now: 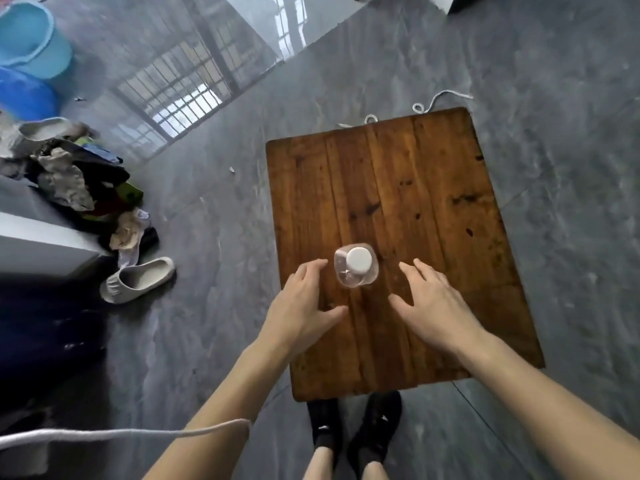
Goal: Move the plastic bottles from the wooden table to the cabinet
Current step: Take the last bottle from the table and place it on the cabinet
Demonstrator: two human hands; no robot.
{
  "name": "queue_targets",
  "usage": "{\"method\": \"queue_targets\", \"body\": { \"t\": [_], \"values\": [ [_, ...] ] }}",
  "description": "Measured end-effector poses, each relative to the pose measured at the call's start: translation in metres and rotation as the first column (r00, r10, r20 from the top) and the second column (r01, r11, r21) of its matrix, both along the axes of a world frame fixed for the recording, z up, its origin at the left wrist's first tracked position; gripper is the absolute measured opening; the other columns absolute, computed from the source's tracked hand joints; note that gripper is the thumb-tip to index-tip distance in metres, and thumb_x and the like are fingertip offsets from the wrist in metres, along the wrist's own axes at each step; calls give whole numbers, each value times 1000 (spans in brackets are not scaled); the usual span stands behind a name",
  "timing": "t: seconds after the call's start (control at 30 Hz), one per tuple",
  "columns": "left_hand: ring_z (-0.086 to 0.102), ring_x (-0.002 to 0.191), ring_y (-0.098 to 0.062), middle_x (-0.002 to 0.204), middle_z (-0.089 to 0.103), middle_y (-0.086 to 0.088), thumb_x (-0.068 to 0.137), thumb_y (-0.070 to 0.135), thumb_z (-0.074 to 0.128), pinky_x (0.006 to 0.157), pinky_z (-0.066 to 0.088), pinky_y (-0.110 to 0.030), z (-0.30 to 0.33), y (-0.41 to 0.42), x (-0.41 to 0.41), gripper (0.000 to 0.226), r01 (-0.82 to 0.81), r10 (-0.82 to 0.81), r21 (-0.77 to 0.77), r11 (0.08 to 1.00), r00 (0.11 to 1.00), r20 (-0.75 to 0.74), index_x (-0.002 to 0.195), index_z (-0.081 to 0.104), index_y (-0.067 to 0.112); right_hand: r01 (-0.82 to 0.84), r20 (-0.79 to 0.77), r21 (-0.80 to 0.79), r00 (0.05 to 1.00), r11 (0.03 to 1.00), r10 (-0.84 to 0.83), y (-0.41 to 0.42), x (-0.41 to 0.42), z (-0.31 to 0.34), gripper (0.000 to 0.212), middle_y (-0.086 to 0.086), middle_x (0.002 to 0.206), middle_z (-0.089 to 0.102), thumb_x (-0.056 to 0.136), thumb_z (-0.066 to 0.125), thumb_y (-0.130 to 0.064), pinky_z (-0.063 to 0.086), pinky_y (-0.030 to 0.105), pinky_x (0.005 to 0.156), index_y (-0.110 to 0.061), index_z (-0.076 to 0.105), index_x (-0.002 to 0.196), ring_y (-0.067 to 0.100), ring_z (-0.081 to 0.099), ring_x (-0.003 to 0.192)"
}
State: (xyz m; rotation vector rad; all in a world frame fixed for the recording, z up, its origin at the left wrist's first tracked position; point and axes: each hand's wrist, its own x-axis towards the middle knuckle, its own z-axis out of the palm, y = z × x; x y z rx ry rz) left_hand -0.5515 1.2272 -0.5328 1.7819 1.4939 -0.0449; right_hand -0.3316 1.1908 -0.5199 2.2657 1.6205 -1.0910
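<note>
- A clear plastic bottle is standing upright on the wooden surface.
- Left hand and right hand are flanking the bottle, fingers spread, grasping nothing.

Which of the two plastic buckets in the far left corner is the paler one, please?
The light blue bucket, the one farther from the person, is paler; the dark blue bucket just below it in view is a much deeper blue.

wooden table is standing on the grey floor | clear plastic bottle with a white cap is standing upright on the table's near half | beige slipper, clothes pile and blue buckets are sitting on the floor
</note>
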Motion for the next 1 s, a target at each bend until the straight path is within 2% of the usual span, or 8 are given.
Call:
{"method": "queue_targets", "body": {
  "t": [0.13,0.27,0.43,0.57,0.67,0.73,0.83,1.0],
  "values": [
    [31,144,-3,158,32,11,75,38,88,110,22,-11,-35,0,12,105,-111,101,11,994,936,338,154,19,37,-6,34,20,999,1000,6,-9,-7,-39,70,3,165,23,96,50,-52,23,48,121,-28,23,156,25,21,151],
    [50,135,-11,142,53,12,77,26,90,111,45,-29,-55,6,23,89,-152,51,155,976,854,518,147,35,33,-11,63,33,998,999,9,-13,-14,-57,71,3,165,22,95,51,-53,21,49,121,-30,23,156,25,20,151],
    [61,117,4,124,59,26,75,24,92,91,50,-11,-38,12,32,69,-235,22,270,934,791,611,131,52,22,-11,9,56,1000,998,11,-17,-12,-55,70,2,164,24,95,51,-51,24,50,120,-29,24,156,26,23,151],
    [65,117,-6,124,65,16,74,33,91,90,54,-16,14,12,39,68,-222,-45,298,928,728,685,130,54,23,285,-231,-34,930,958,-285,-25,-4,-34,65,3,158,35,94,53,-43,35,45,112,-28,30,153,25,35,144],
    [66,117,-11,125,66,11,72,33,92,92,58,-24,69,8,48,70,-153,-98,286,946,704,703,130,55,20,568,-429,-188,687,801,-587,-34,4,4,50,5,149,49,96,53,-37,42,40,101,-27,45,144,24,49,131],
    [67,116,-12,125,67,14,71,34,92,91,58,-24,111,4,56,70,-96,-139,277,956,683,717,129,56,21,665,-551,-418,356,618,-755,-42,11,43,33,7,141,56,100,50,-35,48,42,98,-23,55,131,24,59,117],
    [69,114,-14,122,69,16,71,44,89,90,57,-25,178,-6,72,70,-17,-194,264,964,630,752,131,56,28,586,-594,-695,-143,416,-791,-60,28,111,38,16,128,67,104,41,-37,53,50,97,-11,58,127,32,68,112],
    [72,109,-19,121,71,10,76,41,88,87,59,-27,278,-34,116,65,100,-268,259,961,572,775,133,58,29,510,-654,-735,-359,447,-666,-101,56,210,51,18,133,64,105,32,-45,40,55,112,-13,52,138,39,61,123]
  ]
}}
